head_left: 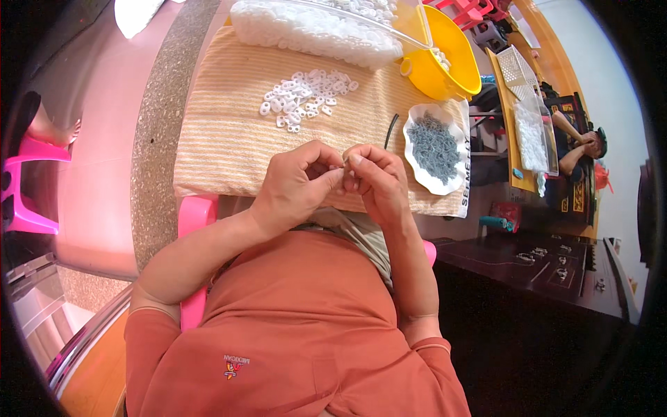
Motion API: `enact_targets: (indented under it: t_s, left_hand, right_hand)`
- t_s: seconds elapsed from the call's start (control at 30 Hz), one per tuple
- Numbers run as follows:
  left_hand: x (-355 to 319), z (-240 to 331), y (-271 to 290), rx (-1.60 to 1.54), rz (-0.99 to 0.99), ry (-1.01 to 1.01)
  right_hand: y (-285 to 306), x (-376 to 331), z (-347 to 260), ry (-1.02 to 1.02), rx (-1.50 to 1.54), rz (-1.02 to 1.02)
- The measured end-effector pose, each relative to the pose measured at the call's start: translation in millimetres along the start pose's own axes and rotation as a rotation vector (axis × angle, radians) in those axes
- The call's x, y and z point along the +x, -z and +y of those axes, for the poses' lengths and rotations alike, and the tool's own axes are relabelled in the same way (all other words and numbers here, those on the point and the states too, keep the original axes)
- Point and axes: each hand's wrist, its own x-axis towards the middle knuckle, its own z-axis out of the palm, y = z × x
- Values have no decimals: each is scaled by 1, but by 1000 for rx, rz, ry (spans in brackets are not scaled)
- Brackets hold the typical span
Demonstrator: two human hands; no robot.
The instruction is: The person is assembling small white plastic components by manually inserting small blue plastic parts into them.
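My left hand and my right hand meet over the near edge of a striped towel, fingertips pinched close together. Whatever sits between them is too small and too covered by the fingers to make out. Beyond the left hand lies a loose pile of small white plastic pieces with holes in them. To the right of my right hand, a white wavy-edged plate carries a heap of small grey-blue parts. A thin black stick rests between the right hand and the plate.
At the far side stands a clear plastic box full of white pieces, beside a yellow bucket. Pink stools are at the left. Another person sits at a table on the right, near a second clear box.
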Motion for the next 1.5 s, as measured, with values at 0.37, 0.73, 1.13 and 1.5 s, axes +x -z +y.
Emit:
enact_targets:
  t_s: [0.37,0.73,1.13,1.5]
  left_hand:
    - [20,-1,11,458,184,-203]
    - [28,1,20,112,167,-1]
    - [29,0,27,104,157,-15]
    - [29,-3,27,155,155,-20]
  right_hand:
    - [5,4,-1,83,-55,125]
    - [4,1,-2,79,-140,191]
    - [6,3,1,109,-175,168]
    - [6,3,3,117,-143,175]
